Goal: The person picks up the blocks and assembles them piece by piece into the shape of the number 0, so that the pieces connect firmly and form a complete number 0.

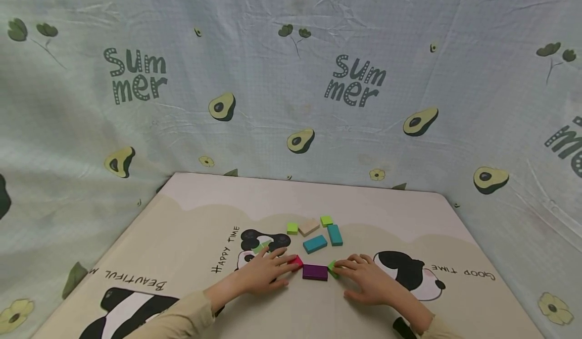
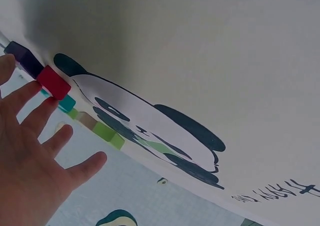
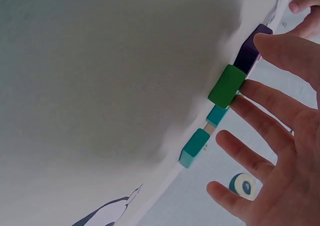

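A purple block point(image 1: 314, 273) lies between a red block point(image 1: 296, 262) and a green block point(image 1: 333, 269), close to both. My left hand point(image 1: 261, 273) is on the left with its fingers spread. In the left wrist view, two fingertips touch the red block point(image 2: 53, 82), and the thumb is near the purple block point(image 2: 25, 58). On the other side, my right hand point(image 1: 373, 281) reaches in with extended fingers. Two of its fingertips touch the green block point(image 3: 227, 86) in the right wrist view, while its thumb overlaps the purple block point(image 3: 248, 48).
Behind the row lie two teal blocks point(image 1: 315, 244), a wood-coloured block point(image 1: 309, 227) and two lime green blocks point(image 1: 292, 228). The table point(image 1: 273, 319) has a panda-print cover. A curtain point(image 1: 254, 66) printed with avocados hangs behind it.
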`<state>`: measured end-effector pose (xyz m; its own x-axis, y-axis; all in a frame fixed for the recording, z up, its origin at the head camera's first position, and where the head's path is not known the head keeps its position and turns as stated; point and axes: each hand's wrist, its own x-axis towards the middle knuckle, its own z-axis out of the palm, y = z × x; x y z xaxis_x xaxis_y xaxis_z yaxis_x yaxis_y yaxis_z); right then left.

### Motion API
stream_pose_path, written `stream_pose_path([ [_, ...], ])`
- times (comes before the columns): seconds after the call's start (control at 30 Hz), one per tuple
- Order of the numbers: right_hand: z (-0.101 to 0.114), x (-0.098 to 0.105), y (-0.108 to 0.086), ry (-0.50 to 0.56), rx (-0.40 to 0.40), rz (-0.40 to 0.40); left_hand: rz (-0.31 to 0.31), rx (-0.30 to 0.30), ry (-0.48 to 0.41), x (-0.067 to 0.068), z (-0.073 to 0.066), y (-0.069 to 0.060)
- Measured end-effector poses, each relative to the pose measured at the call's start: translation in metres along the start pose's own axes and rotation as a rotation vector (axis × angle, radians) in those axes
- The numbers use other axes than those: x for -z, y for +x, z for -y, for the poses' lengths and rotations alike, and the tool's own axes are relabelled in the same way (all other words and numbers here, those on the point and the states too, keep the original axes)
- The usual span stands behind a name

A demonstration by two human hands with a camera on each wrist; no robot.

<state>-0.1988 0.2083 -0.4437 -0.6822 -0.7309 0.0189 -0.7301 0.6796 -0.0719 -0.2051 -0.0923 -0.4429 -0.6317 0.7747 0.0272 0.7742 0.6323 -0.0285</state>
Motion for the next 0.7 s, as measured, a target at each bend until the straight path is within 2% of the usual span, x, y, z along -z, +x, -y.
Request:
stream_pose_path([
  [0.3, -0.0016, -0.0017, -0.0001, 0.016, 0.008, -0.016, -0.010, -0.004, -0.007, -0.0013, 0.0016, 0.0012],
  [0.7, -0.0029, -0.0037, 0.0000, 0.035, 0.010, -0.030, 0.008, 0.014, -0.024, -0.0035, 0.0026, 0.0019],
])
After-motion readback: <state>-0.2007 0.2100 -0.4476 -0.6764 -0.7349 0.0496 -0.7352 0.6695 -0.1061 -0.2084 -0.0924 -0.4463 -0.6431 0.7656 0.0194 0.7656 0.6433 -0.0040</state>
